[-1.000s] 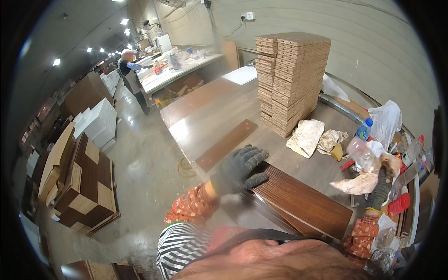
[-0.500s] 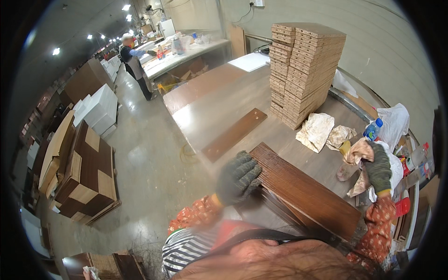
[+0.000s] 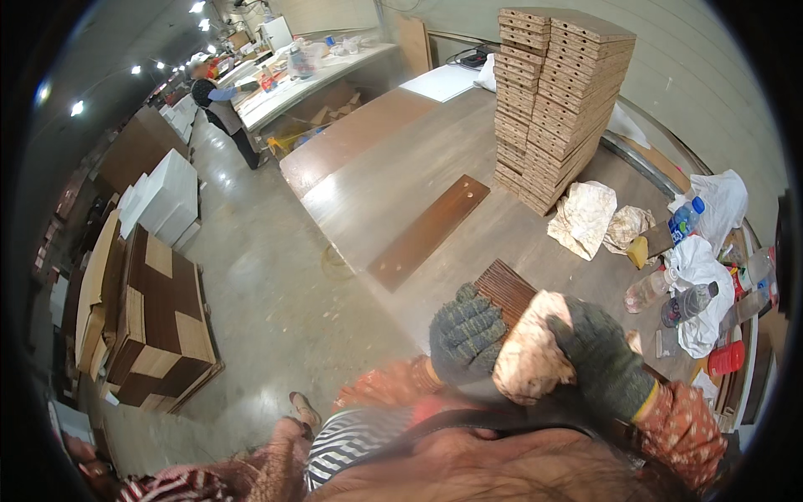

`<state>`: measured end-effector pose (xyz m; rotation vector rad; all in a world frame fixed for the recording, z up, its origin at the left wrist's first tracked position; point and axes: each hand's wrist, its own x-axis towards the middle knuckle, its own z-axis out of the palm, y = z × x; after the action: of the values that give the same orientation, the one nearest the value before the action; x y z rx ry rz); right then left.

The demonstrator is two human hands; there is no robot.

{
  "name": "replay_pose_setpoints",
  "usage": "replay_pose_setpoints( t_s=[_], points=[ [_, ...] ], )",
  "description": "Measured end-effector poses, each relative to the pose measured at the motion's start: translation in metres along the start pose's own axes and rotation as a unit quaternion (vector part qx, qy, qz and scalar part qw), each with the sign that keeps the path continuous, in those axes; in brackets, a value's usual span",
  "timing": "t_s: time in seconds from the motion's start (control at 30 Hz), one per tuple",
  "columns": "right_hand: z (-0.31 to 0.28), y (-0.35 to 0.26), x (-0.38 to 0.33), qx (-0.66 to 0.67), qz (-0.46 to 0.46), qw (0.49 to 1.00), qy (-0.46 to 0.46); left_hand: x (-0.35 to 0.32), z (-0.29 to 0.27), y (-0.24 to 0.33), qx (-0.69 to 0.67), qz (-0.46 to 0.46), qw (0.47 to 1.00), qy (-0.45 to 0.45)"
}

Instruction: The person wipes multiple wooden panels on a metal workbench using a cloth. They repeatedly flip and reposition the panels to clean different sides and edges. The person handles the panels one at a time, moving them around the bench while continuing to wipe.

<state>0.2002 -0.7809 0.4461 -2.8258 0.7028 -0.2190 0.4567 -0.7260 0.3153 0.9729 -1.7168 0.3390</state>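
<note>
My right hand, in a dark grey knit glove, grips a stained, pale cloth over a dark brown wooden board. Much of that board is hidden beneath the cloth and both hands. My left hand, gloved alike, has its fingers curled at the board's left edge. Farther off on the worktable lies a single flat brown board. Two crumpled, stained cloths rest right of it, beside a yellow sponge-like piece.
A tall stack of panels with holed edges stands at the back right. Plastic bottles and white bags crowd the right side. Stacked brown panels stand on the floor at left. One person works farther back; another is partly visible at lower left.
My right hand has brought the cloth from the bottles at right onto the board. My left hand has shifted slightly right and down. Someone has come into view at lower left.
</note>
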Motion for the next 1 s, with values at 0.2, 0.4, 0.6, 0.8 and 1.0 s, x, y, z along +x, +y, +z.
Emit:
replay_pose_setpoints(
  t_s=[0.2, 0.4, 0.6, 0.8, 1.0],
  points=[
    [0.023, 0.007, 0.082, 0.087, -0.075, 0.99, 0.08, -0.023, 0.037, -0.015, -0.355, -0.246, 0.9, -0.059],
    [0.023, 0.019, 0.026, 0.055, 0.016, 0.997, 0.048, -0.012, 0.011, -0.015, -0.063, 0.021, 0.997, -0.043],
    [0.008, 0.019, -0.103, 0.233, 0.278, 0.93, 0.064, 0.014, 0.001, -0.003, -0.056, 0.034, 0.998, -0.01],
    [-0.015, 0.003, -0.07, 0.036, 0.219, 0.975, -0.008, 0.014, 0.006, -0.012, -0.087, 0.074, 0.992, 0.06],
    [0.006, -0.011, 0.013, 0.158, 0.084, 0.984, 0.024, -0.009, -0.002, 0.02, -0.159, -0.011, 0.986, 0.041]
  ],
)
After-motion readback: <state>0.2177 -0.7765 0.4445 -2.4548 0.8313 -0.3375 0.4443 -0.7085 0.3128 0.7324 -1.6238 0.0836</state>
